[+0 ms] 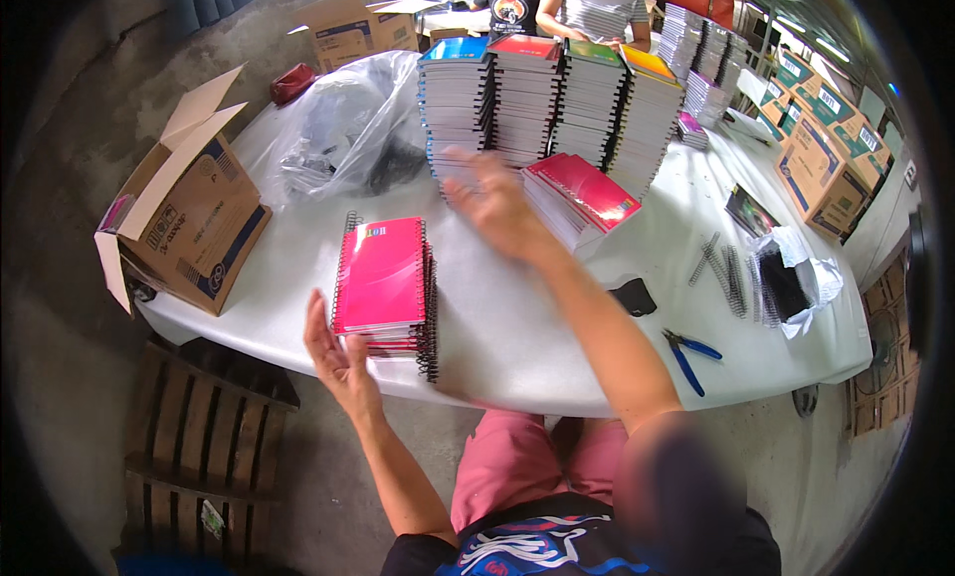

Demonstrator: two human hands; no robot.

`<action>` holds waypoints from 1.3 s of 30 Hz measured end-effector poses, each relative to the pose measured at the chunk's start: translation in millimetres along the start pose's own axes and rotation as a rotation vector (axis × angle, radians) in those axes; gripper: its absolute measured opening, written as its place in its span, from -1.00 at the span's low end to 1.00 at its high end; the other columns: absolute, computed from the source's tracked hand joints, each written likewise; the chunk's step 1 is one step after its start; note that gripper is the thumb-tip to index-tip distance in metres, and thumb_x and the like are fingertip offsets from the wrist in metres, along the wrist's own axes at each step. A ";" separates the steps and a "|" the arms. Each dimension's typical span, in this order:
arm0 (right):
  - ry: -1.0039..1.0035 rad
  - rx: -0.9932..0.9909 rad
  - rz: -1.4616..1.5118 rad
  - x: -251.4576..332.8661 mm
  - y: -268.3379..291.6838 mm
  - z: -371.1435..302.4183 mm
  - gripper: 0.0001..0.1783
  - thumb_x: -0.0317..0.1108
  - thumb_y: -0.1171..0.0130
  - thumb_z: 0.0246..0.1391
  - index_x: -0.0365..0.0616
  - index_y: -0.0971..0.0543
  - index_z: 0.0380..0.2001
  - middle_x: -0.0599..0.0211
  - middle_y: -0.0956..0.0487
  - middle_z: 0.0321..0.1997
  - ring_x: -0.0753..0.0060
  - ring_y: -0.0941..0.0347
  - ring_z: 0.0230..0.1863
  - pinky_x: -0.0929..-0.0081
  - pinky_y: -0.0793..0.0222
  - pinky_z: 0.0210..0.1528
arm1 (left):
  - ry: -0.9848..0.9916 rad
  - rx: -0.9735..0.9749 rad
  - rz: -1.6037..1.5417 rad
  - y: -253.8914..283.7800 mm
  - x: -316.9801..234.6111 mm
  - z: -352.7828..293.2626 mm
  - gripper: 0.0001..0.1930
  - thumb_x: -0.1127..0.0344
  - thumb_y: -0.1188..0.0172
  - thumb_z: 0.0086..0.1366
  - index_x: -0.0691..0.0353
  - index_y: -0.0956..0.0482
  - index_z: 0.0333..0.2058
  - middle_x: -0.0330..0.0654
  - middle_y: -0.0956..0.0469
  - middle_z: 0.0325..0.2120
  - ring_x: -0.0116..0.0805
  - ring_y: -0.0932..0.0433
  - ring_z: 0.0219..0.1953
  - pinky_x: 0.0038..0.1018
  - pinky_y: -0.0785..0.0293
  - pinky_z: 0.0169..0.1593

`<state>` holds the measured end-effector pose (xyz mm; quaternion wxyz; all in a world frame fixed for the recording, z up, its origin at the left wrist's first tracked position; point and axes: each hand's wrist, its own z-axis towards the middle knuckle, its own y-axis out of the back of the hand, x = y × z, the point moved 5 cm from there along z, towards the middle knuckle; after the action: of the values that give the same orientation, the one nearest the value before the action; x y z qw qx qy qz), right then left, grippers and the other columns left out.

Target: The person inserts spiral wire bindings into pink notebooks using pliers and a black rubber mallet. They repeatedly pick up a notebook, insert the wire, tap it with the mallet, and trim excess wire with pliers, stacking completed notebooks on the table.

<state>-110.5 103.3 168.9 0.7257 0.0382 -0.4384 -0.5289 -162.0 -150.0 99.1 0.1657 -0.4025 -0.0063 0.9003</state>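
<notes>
A stack of spiral notebooks (381,273) with pink-red covers and black coils stands near the table's front edge. Beside its lower left side is my left hand (343,362), fingers spread and holding nothing. My right hand (497,206), a little blurred, is raised over the middle of the table with its fingers apart and nothing in them. Right of that hand, a slanting pile of red-covered books (587,193) leans before several tall stacks. Those tall stacks of notebooks (522,98) have blue, red, green and yellow top covers.
An open cardboard box (204,223) stands at the left, with a clear plastic bag (343,128) behind. Blue-handled pliers (689,360), a black flat object (634,296), loose wire coils (731,278) and white wrapping (808,278) lie at the right. A co-worker (597,14) is across the table.
</notes>
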 end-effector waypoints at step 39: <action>-0.782 -0.129 -0.425 -184.3 270.1 -180.6 -0.34 -0.51 0.10 -0.02 -0.09 -0.14 0.23 -0.11 -0.51 -0.06 0.01 -0.42 0.02 0.22 -0.33 -0.01 | -0.317 0.719 0.678 -183.6 -45.3 -115.8 -0.60 -0.03 -0.42 -0.18 0.04 -0.49 -0.45 -0.30 -0.39 -0.37 -0.23 -0.37 -0.14 0.13 -0.06 0.01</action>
<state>199.7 295.4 88.6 0.3817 -0.1206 -0.6282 -0.6671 4.1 -4.5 80.1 -0.0103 -0.1583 0.4090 0.8986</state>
